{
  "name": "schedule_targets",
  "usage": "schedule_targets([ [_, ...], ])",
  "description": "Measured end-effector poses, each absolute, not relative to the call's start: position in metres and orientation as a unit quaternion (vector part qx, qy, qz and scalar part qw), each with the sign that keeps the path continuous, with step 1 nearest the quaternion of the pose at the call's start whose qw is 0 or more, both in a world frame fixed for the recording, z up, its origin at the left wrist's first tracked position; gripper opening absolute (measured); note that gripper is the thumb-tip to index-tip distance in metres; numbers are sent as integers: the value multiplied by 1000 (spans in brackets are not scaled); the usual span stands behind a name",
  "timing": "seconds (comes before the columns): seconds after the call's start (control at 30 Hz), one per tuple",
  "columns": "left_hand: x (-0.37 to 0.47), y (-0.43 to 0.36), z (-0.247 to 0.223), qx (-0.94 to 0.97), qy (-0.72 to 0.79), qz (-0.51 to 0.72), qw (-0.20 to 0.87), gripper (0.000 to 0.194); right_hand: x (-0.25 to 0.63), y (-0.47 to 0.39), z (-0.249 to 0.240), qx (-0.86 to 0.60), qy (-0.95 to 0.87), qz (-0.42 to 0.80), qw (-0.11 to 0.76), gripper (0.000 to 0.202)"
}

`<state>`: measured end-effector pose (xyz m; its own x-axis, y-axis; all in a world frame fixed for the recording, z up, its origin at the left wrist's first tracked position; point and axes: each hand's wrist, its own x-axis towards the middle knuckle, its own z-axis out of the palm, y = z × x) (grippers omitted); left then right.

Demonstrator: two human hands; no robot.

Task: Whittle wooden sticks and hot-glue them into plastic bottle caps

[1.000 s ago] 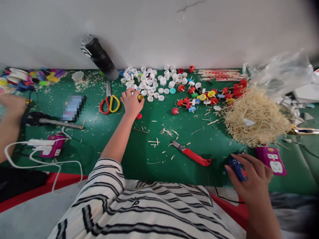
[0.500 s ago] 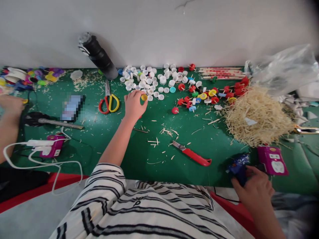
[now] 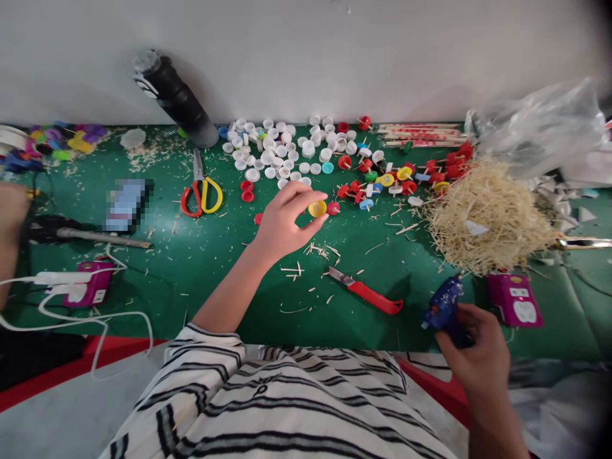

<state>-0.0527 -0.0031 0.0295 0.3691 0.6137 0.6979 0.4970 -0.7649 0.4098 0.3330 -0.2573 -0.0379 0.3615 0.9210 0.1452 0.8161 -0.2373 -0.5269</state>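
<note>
Between the thumb and fingers of my left hand is a yellow cap, its hollow side facing up. It is over the green table, just below the white caps and beside a pinkish-red cap. My right hand is wrapped round the handle of a blue glue gun near the front edge at the right. A red-handled knife lies between my hands, with small wood slivers to its left.
Scissors, a phone and a black bottle are on the left. At right are straw, colored caps with sticks and a purple power block. Another person's hand shows at the far left.
My left hand has moved right and slightly down with the yellow cap, uncovering red caps. My right hand has lifted and turned the glue gun, its nozzle now pointing up.
</note>
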Motion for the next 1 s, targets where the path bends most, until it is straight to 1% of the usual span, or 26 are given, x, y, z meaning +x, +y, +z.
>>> schedule_targets([
  [0.07,-49,-9,34,818,344,452,94,25,324,-251,-39,-751,-574,95,311,58],
  [0.13,-46,-14,38,807,356,455,126,23,317,-245,-42,-736,-583,85,335,57],
  [0.3,-45,-22,41,798,362,443,189,22,310,-239,-58,-733,-578,71,352,54],
  [0.43,-44,-24,39,796,362,443,200,23,308,-240,-67,-734,-558,79,378,53],
  [0.57,-43,-26,39,799,348,455,182,24,308,-240,-68,-736,-535,85,407,53],
  [0.7,-42,-29,42,814,331,460,129,25,309,-240,-69,-741,-525,92,408,55],
  [0.8,-42,-32,44,820,309,471,102,30,310,-240,-70,-742,-520,103,411,55],
  [1.0,-39,-37,46,819,289,488,90,38,312,-240,-72,-733,-516,115,428,57],
])
